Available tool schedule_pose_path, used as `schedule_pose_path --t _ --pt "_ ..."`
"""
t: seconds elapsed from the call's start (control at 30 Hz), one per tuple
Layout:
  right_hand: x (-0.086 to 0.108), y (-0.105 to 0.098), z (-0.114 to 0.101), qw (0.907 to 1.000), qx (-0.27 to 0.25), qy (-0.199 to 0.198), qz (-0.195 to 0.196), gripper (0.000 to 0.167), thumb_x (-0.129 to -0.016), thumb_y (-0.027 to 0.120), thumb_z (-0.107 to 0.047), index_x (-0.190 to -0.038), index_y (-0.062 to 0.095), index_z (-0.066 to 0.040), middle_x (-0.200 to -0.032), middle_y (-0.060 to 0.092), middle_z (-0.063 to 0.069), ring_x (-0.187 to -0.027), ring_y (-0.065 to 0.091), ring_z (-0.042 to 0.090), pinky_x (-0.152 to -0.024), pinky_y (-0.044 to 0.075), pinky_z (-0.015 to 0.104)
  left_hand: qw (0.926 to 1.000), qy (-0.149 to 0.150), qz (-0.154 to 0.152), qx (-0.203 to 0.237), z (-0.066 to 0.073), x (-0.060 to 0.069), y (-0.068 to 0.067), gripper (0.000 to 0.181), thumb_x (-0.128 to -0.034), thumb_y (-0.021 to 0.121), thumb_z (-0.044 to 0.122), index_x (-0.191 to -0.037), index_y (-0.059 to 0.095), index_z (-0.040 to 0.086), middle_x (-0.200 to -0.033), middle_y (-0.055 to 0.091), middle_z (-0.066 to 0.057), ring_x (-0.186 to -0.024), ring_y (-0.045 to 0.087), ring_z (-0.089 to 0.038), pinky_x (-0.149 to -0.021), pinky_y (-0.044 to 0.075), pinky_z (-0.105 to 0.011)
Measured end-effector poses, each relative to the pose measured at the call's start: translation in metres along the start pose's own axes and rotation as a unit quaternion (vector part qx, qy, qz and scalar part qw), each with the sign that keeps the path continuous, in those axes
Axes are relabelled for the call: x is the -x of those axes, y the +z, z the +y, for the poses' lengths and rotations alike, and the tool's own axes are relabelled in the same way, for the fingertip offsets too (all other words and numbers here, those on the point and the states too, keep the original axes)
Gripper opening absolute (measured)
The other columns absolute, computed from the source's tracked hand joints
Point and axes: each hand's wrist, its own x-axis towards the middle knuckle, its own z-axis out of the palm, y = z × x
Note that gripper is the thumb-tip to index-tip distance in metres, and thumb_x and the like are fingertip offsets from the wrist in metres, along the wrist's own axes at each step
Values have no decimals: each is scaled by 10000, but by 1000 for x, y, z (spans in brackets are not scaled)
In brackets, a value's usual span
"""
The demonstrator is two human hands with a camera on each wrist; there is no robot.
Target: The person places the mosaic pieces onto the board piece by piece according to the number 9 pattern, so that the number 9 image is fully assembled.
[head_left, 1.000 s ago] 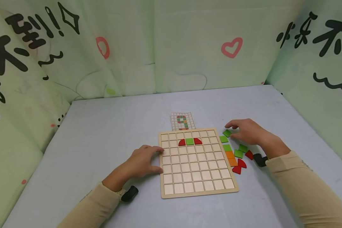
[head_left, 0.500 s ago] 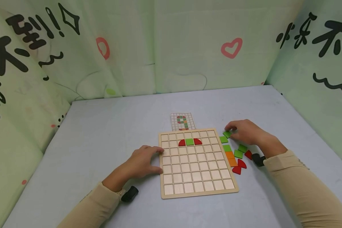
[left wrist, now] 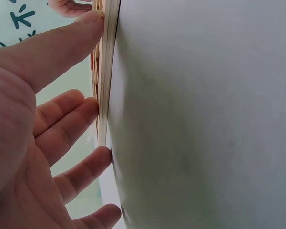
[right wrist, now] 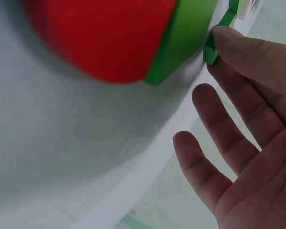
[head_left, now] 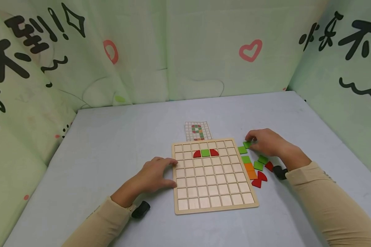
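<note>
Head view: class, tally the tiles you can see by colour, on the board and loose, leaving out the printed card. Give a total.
Green tiles: 6
Red tiles: 5
Orange tiles: 2
Total: 13

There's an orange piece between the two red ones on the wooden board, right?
Not quite: the middle piece is green, not orange, as the head view shows. It does sit between two red ones on the board.
</note>
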Motion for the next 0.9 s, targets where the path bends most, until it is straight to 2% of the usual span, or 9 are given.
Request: schedule_pose_path --t 0.33,0.57,0.9 --pt "-1 2 0 9999 50 95 -13 284 -904 657 -51 -1161 640 70 -1085 664 186 -976 569 352 -932 473 543 10000 29 20 8 0 0 1 651 -789 869 294 -1360 593 149 -1333 597 -24 -1298 466 -288 -1023 399 -500" --pt "1 -1 2 9999 148 17 -1 313 -905 668 -62 -1169 621 99 -1111 652 228 -987 572 375 -941 462 559 10000 34 30 4 -1 0 1 652 -788 869 300 -1361 592 154 -1331 594 -28 -1297 466 -285 -1026 395 -502" --pt "1 -6 -4 9999 -103 33 77 312 -923 643 -77 -1187 616 86 -1140 647 240 -1053 574 406 -946 470 567 10000 40 25 -39 -1 -1 1 655 -790 868 298 -1363 591 150 -1332 596 -26 -1297 467 -286 -1030 390 -504"
